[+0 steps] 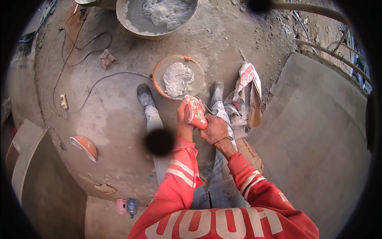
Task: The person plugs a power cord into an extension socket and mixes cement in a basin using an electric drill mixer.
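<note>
Both my hands hold a red power drill (195, 114) just in front of the near rim of an orange bucket (156, 81). My left hand (182, 116) is closed around the drill's left side near its front. Closed on the rear end is my right hand (215, 130). Inside the bucket sits a lumpy heap of pale grey powder or paste (178, 79), with wetter grey mix around it. The drill's working end is hidden from this angle. My shoes stand on either side of the bucket.
A large basin (155, 34) of foamy grey water stands ahead. Opened cement bags (246, 93) lie by my right foot. A cable (103, 77) runs across the floor to a socket block (64, 101). An orange bowl (84, 146) lies tipped at left; metal pipes (334, 55) are at upper right.
</note>
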{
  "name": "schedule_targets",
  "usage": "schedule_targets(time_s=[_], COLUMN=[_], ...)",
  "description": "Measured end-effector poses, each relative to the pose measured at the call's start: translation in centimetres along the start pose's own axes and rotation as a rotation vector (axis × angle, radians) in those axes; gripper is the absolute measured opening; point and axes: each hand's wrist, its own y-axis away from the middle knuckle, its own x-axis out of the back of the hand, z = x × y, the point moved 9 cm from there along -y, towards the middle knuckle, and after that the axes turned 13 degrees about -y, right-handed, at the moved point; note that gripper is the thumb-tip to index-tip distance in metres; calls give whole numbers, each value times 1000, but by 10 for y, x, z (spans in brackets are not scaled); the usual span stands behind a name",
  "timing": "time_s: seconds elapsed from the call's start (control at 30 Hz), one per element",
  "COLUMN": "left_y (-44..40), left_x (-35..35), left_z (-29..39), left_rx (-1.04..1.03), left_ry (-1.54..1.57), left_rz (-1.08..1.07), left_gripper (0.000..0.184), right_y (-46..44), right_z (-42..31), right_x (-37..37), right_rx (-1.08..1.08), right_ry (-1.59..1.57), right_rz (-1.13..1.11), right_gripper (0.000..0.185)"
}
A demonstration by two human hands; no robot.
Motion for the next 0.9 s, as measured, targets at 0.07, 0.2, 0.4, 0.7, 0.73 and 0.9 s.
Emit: schedule_targets(time_s=[0.07,0.2,0.4,0.7,0.73,0.9], left_y=[1,0,3,2,2,3], left_x=[-4,-1,-5,-5,-4,-2], left_z=[1,5,3,2,2,2], left_rx=[-9,-55,-17,-25,-29,-22], left_ry=[17,-67,15,36,31,-3], left_rz=[-26,-28,22,11,8,37], left_gripper=[35,35,35,33,33,33], right_y=[-2,-1,-3,-3,-3,-3], right_z=[-5,-9,-12,-9,-8,-7], right_x=[0,3,4,4,3,3], right_rx=[39,22,23,27,32,40], right_ry=[29,45,66,40,35,37], right_rz=[-10,-14,-16,-17,-20,-16], right_gripper=[28,28,29,29,29,29])
